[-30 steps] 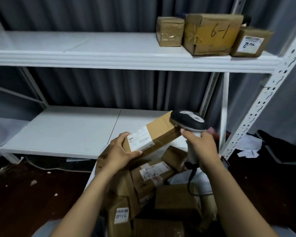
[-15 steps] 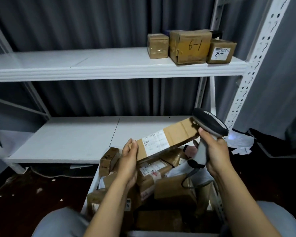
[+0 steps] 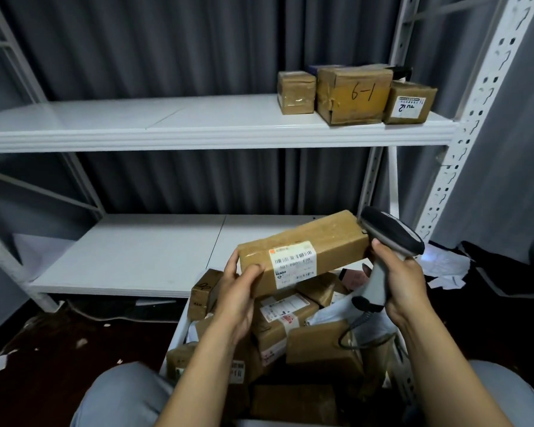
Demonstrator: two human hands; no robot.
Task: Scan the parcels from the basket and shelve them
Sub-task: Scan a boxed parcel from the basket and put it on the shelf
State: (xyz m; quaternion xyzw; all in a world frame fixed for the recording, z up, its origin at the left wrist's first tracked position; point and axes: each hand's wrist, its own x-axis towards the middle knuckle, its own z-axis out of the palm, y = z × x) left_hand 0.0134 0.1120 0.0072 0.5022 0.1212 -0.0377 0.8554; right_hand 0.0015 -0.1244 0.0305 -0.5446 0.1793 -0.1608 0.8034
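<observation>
Right in the lower middle of the frame, a long brown cardboard parcel wrapped in clear tape point(image 3: 321, 241) is held in the air above the basket, tilted so its right end sits higher than its left. A white shipping label with barcodes point(image 3: 294, 264) faces the camera on its front side. The left hand point(image 3: 239, 288) grips the parcel's left end, thumb curled over the front face and fingers wrapped behind. The right hand point(image 3: 404, 283) is closed round the pale grey handle of a black-and-grey handheld barcode scanner point(image 3: 390, 237), whose dark head sits just beside the parcel's raised right end. A black coiled cable point(image 3: 353, 329) drops from the bottom of the handle towards the basket.

Below both hands, a white basket point(image 3: 175, 337) at the bottom centre is heaped with more brown parcels, among them a taped box with a white and red label point(image 3: 285, 308) and a small brown box standing on end point(image 3: 204, 291) at the heap's upper left.

Across the middle of the frame runs a white lower shelf board point(image 3: 130, 257), and above it a white upper shelf board point(image 3: 182, 127). At the right end of the upper board three parcels stand side by side: a small brown taped box point(image 3: 296, 92), a larger brown box marked "6-1" in black pen point(image 3: 353, 95), and a brown box with a white label point(image 3: 409, 103). A white perforated metal upright point(image 3: 478, 112) rises at the right. Crumpled white papers point(image 3: 444, 266) lie on the dark floor at the right edge.
</observation>
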